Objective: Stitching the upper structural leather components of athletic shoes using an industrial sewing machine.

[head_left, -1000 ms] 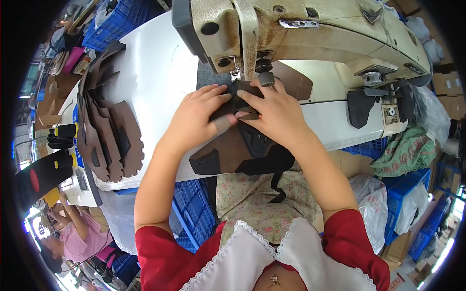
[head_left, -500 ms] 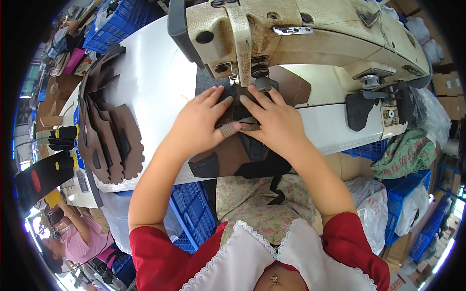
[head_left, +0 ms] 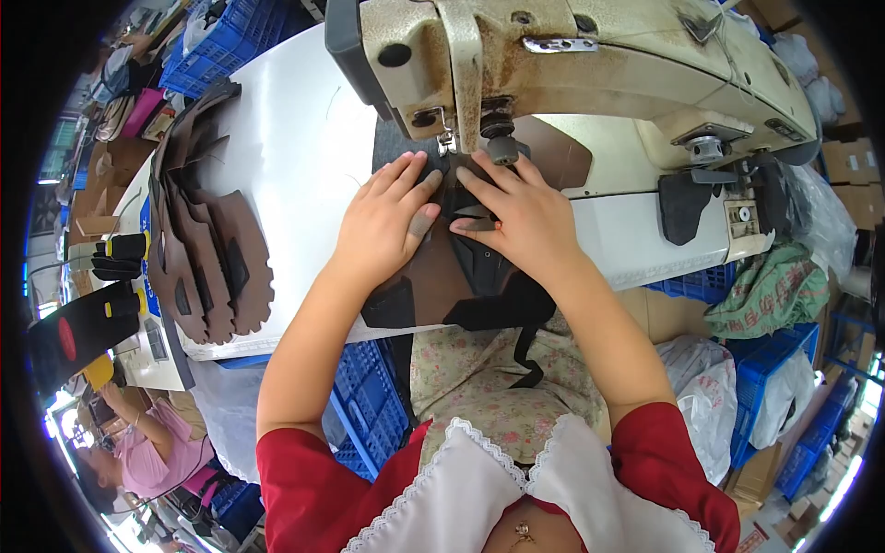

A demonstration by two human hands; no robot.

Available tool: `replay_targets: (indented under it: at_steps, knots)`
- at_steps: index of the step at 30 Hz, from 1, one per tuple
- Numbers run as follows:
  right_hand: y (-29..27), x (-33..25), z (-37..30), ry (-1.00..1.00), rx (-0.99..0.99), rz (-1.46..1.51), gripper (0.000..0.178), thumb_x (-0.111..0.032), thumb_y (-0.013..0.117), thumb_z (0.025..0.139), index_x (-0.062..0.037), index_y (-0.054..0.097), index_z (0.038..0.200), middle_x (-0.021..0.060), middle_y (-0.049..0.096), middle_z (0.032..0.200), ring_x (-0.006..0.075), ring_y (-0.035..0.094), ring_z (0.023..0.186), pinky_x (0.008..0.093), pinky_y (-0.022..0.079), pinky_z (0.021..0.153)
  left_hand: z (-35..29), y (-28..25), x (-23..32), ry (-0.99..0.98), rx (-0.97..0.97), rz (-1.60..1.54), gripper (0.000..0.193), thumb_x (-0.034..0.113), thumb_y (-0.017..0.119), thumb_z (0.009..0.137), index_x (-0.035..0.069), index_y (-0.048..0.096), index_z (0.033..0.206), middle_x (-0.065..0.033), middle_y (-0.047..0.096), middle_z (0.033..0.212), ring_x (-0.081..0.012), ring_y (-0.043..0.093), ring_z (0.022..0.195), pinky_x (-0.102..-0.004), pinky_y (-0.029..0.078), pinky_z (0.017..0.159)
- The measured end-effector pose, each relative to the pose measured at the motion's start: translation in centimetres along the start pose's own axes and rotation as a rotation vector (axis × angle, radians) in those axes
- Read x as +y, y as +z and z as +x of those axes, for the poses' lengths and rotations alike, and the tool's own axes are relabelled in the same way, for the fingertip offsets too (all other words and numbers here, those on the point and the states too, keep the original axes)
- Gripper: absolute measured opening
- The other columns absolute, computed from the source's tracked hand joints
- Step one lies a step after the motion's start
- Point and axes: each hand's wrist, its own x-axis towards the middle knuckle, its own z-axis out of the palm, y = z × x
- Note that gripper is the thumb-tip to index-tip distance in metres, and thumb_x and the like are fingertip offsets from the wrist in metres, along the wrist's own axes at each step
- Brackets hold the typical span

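A brown and black sheet of leather-like material (head_left: pixel 419 293) lies across the white table edge, its far end under the presser foot (head_left: pixel 447 141) of a sewing machine (head_left: pixel 572 83). My left hand (head_left: pixel 383 217) rests on its left part, fingers stretched toward the foot and thumb apart. On the other side of the needle area, my right hand (head_left: pixel 527 219) presses flat with fingers spread, thumb pointing inward. Finger covers show on both thumbs. Between the hands a black strip-like part runs along the sheet. The fingertips are close to the foot.
A stack of brown cut pieces (head_left: pixel 207 263) with scalloped edges lies at the left of the white table (head_left: pixel 290 166). A small black piece (head_left: pixel 684 210) sits at the right. Blue crates (head_left: pixel 369 401) and plastic bags surround the table. Another person (head_left: pixel 161 452) works at lower left.
My thumbs, close together over the sheet before, have moved apart, and the material between them lies flatter. My left hand has shifted slightly to the right; my right hand stays near the foot.
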Motion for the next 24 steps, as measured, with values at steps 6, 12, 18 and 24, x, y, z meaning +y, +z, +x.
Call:
replay_targets:
  at_steps: [6,12,18,24]
  knots:
    - [0.0,0.1,0.7,0.010,0.014,-0.016,0.060,-0.055,0.074,0.074,-0.0162,0.068,0.119,0.0078,0.066,0.117,0.0299,0.053,0.126,0.0385,0.056,0.083,0.5,0.7,-0.8,-0.006,0.034,-0.002,0.038,0.028,0.056,0.096,0.003,0.065,0.124,-0.0158,0.056,0.138,-0.0305,0.048,0.132,-0.0417,0.040,0.108]
    - [0.3,0.5,1.2,0.017,0.019,-0.034,0.058,-0.052,0.074,0.074,-0.0187,0.068,0.121,0.0025,0.060,0.125,0.0280,0.057,0.112,0.0388,0.055,0.081,1.2,1.0,-1.2,-0.011,0.058,0.006,0.038,0.027,0.056,0.097,0.001,0.065,0.123,-0.0161,0.057,0.137,-0.0306,0.049,0.132,-0.0404,0.042,0.106]
    - [-0.4,-0.7,1.5,0.101,-0.023,-0.069,0.057,-0.049,0.075,0.075,-0.0178,0.068,0.121,0.0028,0.062,0.123,0.0270,0.058,0.113,0.0385,0.055,0.082,1.4,0.8,-1.5,-0.023,0.054,-0.022,0.037,0.025,0.056,0.097,-0.001,0.064,0.122,-0.0174,0.060,0.132,-0.0324,0.051,0.129,-0.0417,0.043,0.104]
    - [-0.1,0.4,0.6,0.118,0.008,-0.040,0.046,-0.049,0.074,0.077,-0.0136,0.071,0.106,0.0048,0.060,0.132,0.0266,0.052,0.129,0.0386,0.056,0.083,1.8,1.0,0.2,-0.081,0.091,-0.005,0.039,0.026,0.057,0.096,-0.005,0.064,0.120,-0.0222,0.061,0.128,-0.0354,0.055,0.124,-0.0423,0.047,0.099]
